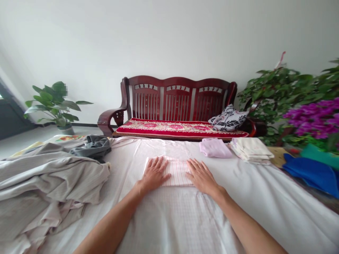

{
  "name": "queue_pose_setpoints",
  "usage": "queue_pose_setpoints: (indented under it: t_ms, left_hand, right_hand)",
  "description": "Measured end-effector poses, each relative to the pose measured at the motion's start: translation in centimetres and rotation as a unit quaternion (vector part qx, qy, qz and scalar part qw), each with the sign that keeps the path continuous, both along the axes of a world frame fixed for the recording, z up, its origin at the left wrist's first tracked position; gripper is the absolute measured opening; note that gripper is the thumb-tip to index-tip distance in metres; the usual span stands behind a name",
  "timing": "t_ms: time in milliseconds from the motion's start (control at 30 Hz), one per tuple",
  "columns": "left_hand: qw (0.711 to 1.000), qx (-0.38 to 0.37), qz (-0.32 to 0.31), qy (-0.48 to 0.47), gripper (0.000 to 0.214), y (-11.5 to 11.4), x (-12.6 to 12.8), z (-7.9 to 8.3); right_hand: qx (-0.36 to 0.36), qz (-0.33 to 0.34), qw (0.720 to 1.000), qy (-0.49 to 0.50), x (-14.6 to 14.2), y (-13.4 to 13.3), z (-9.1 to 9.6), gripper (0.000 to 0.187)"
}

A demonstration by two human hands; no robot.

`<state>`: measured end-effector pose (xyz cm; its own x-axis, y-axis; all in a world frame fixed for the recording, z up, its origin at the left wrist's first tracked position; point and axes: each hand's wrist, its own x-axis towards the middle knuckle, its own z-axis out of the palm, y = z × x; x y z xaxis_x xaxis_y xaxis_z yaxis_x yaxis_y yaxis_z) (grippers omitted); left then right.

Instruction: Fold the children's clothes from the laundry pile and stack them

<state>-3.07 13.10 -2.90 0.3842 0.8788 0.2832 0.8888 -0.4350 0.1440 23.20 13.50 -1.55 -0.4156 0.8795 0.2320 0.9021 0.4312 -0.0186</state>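
A folded white cloth with pink stripes (178, 173) lies flat in front of me on a white sheet (127, 211). My left hand (155, 173) rests palm down on its left part, fingers stretched out. On its right part my right hand (201, 175) presses flat, fingers extended and slightly apart. Neither hand grips anything. Parts of the cloth's left and right ends are hidden under the hands.
Crumpled grey cloth (53, 176) and a dark grey garment (92, 146) are heaped at left. Beyond my right hand sit a folded lilac cloth (215, 148) and folded cream cloths (251, 150). Blue cloth (312, 173) lies far right. A wooden bench (177, 91) stands behind.
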Motion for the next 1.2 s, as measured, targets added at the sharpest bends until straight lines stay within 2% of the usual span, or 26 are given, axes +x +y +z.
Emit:
queue_pose_setpoints:
  t_ms: [167,233,333,433,600,733,800,900,967,1033,1067,1100,1200]
  left_hand:
    - [1.000,-0.014,0.016,-0.006,0.063,0.2,-0.3,0.1]
    - [0.997,-0.028,0.073,-0.025,0.061,0.1,-0.5,0.4]
    - [0.976,-0.057,0.195,-0.078,0.060,0.3,-1.8,1.0]
    - [0.956,-0.087,0.245,-0.139,0.061,0.7,-3.9,1.6]
    - [0.919,-0.172,0.259,-0.241,0.064,1.7,-6.2,2.4]
    - [0.896,-0.210,0.266,-0.286,0.056,1.5,-6.0,2.9]
    - [0.884,-0.236,0.240,-0.325,0.050,1.0,-5.5,3.5]
    - [0.824,-0.292,0.155,-0.460,0.053,0.4,-4.5,5.1]
    - [0.784,-0.297,0.127,-0.530,0.056,0.3,-3.3,6.4]
    - [0.778,-0.284,0.126,-0.546,0.057,0.4,-1.7,7.5]
    - [0.781,-0.279,0.122,-0.546,0.058,0.5,-0.7,7.9]
    - [0.785,-0.276,0.112,-0.543,0.060,0.7,0.4,8.2]
    - [0.801,-0.275,0.086,-0.524,0.066,1.2,4.1,8.5]
  right_hand:
    - [0.002,-0.034,0.999,-0.001,2.3,0.0,-0.8,0.059]
    - [0.001,-0.038,0.999,0.000,2.6,0.0,-1.0,0.057]
    - [0.012,-0.045,0.999,0.012,2.7,-0.1,-1.2,0.056]
    - [0.048,-0.041,0.998,0.025,2.2,-0.6,-0.7,0.054]
    - [0.076,0.036,0.996,0.032,-0.4,-1.9,0.5,0.055]
    - [0.048,0.111,0.992,0.043,-2.8,-2.5,0.5,0.056]
    - [0.024,0.124,0.991,0.048,-3.4,-2.6,0.3,0.055]
    - [0.000,0.120,0.989,0.084,-3.5,-2.5,0.2,0.051]
    - [-0.010,0.123,0.979,0.161,-3.3,-2.3,0.3,0.045]
    - [-0.027,0.106,0.949,0.295,-3.1,-1.9,0.6,0.042]
    - [-0.048,0.086,0.922,0.375,-3.0,-1.8,0.8,0.043]
    - [-0.082,0.063,0.884,0.457,-2.9,-1.6,1.1,0.046]
    - [-0.237,0.014,0.737,0.633,-2.8,-1.3,2.0,0.061]
